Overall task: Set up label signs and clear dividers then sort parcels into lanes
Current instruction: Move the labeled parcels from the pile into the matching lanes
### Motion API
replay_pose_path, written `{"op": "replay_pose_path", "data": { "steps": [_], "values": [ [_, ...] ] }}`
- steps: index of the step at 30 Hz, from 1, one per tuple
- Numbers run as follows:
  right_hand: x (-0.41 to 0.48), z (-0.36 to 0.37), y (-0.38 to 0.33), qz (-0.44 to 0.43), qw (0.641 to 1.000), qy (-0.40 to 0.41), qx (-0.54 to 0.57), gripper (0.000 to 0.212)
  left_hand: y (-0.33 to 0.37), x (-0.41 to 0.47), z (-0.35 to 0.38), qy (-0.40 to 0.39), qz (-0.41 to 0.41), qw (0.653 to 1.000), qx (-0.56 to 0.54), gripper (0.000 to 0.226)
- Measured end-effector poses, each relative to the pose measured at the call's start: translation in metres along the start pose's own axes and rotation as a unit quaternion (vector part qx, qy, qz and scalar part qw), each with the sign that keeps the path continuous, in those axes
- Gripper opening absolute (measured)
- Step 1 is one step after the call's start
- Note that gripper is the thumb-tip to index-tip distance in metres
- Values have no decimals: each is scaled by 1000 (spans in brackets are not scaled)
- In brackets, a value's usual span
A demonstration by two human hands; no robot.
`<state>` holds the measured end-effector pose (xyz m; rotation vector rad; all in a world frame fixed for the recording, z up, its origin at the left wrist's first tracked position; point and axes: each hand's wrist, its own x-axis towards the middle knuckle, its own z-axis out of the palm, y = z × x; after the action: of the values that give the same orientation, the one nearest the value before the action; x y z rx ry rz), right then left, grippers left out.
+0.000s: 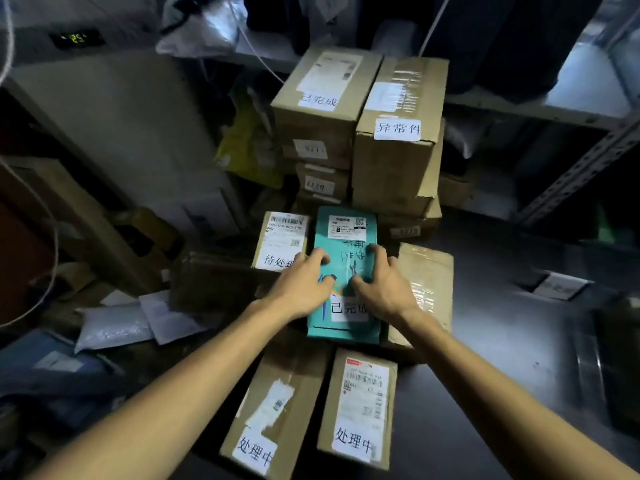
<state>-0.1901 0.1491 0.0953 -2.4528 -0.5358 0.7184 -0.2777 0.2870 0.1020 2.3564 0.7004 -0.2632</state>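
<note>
- Looking down in the head view, you are holding the teal parcel [346, 271] at the middle of the picture. Your left hand [301, 282] is curling over its 9 o'clock edge and your right hand [381, 282] over its 3 o'clock edge, with both thumbs lying on its top.
- The signs appear to be set up. The teal parcel is carrying a white sign [349, 308] of its own, and the tall stack [325, 84] at 12 o'clock is wearing handwritten labels. So is the small box [282, 244] touching the teal parcel at 9 o'clock, and so are the two near boxes [360, 403] at 6 o'clock.
- Sorting is looking partly done, with labelled boxes already lying in rows around your hands.
- Grey mailers [114, 327] are lying loose at 8 o'clock, likely waiting for a lane.
- No clear dividers are showing anywhere, so that step is looking undone, or they are hiding in the dark.
</note>
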Motion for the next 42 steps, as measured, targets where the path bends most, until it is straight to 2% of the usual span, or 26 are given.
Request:
{"op": "replay_pose_path", "data": {
  "steps": [4,7,11,15,20,23,27,33,36,39,42],
  "values": [
    [-24,19,-17,3,996,20,-90,88,-3,7,-8,-18,-8,999,-40,28],
    [-32,39,-32,25,988,19,-152,108,-2,10,-13,-55,-17,997,-58,37],
    [-32,50,-42,70,988,45,-130,121,-4,5,-15,-93,-25,986,-134,54],
    [-35,47,-42,64,991,93,-77,132,-11,8,-21,-86,-25,977,-196,49],
    [-46,33,-40,34,993,113,-25,131,-15,9,-32,-76,-45,962,-258,45],
    [-57,29,-37,23,992,123,-11,131,-9,8,-32,-94,-47,955,-278,33],
    [-77,23,-27,29,989,146,-7,128,9,4,-23,-87,-37,964,-247,19],
    [-113,-4,-1,41,984,172,5,124,57,-18,-3,-60,-6,984,-167,26],
    [-134,-23,17,58,980,189,3,122,91,-29,11,-80,14,985,-149,33],
    [-155,-45,43,82,969,233,10,121,131,-41,30,-107,38,984,-141,50],
    [-177,-67,73,83,960,266,33,120,171,-57,52,-132,64,977,-154,51]
  ]
}}
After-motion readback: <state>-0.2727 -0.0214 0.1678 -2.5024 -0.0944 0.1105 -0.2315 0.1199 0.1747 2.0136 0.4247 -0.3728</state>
